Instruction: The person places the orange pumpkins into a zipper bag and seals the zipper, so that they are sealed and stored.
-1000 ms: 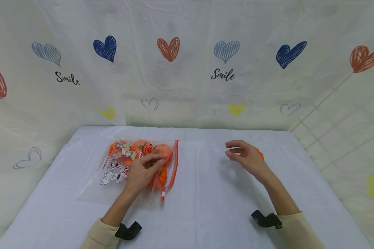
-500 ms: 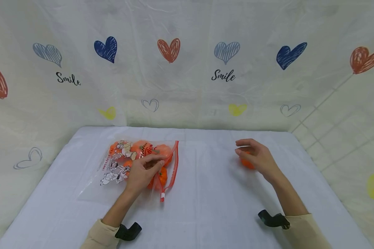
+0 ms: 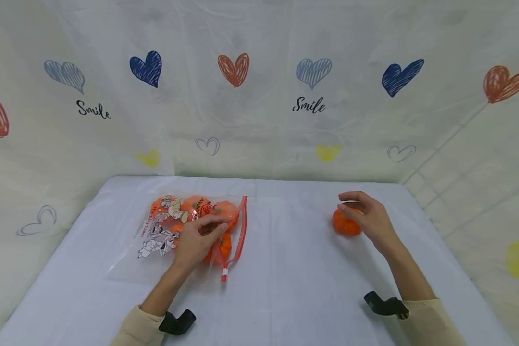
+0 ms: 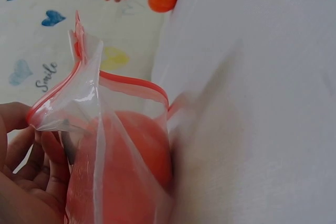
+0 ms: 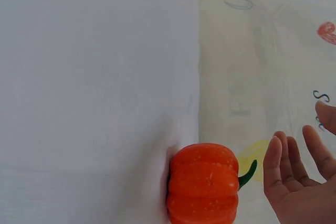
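My left hand (image 3: 195, 241) pinches the upper lip of a clear zip bag (image 3: 129, 264) with a red zipper edge and printed cartoon animals. In the left wrist view the bag's mouth (image 4: 134, 83) gapes, with its rim lifted between thumb and finger. Several orange toy pumpkins (image 3: 193, 203) lie inside the bag. On the right side, my right hand (image 3: 369, 220) hovers over a loose toy pumpkin (image 3: 345, 225), its fingers loosely bent. The right wrist view has this pumpkin (image 5: 203, 184), with its green stem, apart from the relaxed fingers.
A white cloth covers the table (image 3: 281, 283). Behind it hangs a pale curtain (image 3: 268, 120) printed with hearts and "Smile". Black wrist mounts (image 3: 177, 322) sit at both sleeves.
My right hand has moved to the right, away from the bag, and the loose pumpkin has come into view beneath it. The left hand keeps its pinch on the bag.
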A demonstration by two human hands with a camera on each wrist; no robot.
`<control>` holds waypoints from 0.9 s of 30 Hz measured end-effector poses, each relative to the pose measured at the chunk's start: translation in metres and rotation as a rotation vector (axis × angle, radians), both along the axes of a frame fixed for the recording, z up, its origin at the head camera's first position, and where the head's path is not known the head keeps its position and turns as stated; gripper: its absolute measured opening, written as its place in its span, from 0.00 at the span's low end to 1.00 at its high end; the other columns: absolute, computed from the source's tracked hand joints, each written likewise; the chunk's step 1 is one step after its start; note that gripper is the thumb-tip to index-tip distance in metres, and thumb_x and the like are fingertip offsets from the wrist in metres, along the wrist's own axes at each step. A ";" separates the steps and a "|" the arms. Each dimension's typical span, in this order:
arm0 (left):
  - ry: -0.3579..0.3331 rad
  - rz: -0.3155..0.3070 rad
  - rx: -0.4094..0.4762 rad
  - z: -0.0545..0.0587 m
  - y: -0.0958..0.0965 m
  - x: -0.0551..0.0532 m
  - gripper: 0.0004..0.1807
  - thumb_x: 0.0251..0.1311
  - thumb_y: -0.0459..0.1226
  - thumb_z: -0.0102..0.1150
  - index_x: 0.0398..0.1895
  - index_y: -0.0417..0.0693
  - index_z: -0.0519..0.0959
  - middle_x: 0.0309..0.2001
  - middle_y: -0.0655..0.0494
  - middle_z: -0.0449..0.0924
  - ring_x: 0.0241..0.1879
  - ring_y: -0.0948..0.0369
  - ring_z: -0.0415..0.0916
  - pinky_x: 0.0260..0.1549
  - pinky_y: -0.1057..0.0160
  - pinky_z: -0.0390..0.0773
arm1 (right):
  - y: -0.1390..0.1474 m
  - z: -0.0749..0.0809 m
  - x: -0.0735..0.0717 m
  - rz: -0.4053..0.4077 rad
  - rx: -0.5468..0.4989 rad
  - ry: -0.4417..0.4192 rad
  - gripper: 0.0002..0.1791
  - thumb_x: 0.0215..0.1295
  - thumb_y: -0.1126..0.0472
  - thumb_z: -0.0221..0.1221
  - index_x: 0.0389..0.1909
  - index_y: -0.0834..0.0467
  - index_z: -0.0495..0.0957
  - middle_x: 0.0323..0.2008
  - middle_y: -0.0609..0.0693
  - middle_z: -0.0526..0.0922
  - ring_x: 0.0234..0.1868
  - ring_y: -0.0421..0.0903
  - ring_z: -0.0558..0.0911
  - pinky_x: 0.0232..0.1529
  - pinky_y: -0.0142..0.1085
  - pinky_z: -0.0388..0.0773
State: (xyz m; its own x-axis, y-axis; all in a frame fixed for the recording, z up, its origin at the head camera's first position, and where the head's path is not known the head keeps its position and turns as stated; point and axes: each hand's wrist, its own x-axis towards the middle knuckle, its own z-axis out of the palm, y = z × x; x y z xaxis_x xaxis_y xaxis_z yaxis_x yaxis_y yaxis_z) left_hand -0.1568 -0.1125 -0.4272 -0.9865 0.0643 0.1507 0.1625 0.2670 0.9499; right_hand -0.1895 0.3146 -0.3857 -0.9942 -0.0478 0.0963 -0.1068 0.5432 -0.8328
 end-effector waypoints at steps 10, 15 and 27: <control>-0.003 0.001 -0.004 0.002 0.000 0.000 0.13 0.68 0.44 0.68 0.52 0.54 0.89 0.51 0.52 0.88 0.47 0.58 0.80 0.46 0.72 0.81 | 0.013 -0.001 -0.001 -0.039 0.061 0.000 0.24 0.75 0.47 0.61 0.65 0.55 0.76 0.56 0.37 0.79 0.52 0.24 0.76 0.47 0.16 0.76; -0.001 -0.006 0.004 0.001 0.000 0.000 0.12 0.68 0.44 0.68 0.52 0.53 0.89 0.50 0.52 0.88 0.48 0.57 0.80 0.47 0.73 0.81 | 0.023 -0.002 -0.001 -0.051 0.048 0.039 0.23 0.74 0.48 0.63 0.63 0.56 0.77 0.50 0.27 0.79 0.51 0.23 0.77 0.48 0.15 0.75; 0.000 0.001 -0.002 0.000 -0.001 0.000 0.12 0.68 0.43 0.68 0.52 0.54 0.89 0.52 0.52 0.88 0.50 0.55 0.79 0.47 0.73 0.81 | 0.044 -0.009 -0.003 -0.101 0.080 0.005 0.26 0.74 0.48 0.62 0.65 0.58 0.74 0.48 0.22 0.75 0.50 0.21 0.74 0.46 0.13 0.73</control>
State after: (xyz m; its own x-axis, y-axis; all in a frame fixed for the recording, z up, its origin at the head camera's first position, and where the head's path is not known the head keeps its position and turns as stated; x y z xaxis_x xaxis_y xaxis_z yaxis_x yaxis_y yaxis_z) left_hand -0.1570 -0.1138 -0.4267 -0.9865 0.0635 0.1509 0.1625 0.2693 0.9492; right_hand -0.1924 0.3583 -0.3944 -0.9939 0.0445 0.1010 -0.0523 0.6162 -0.7858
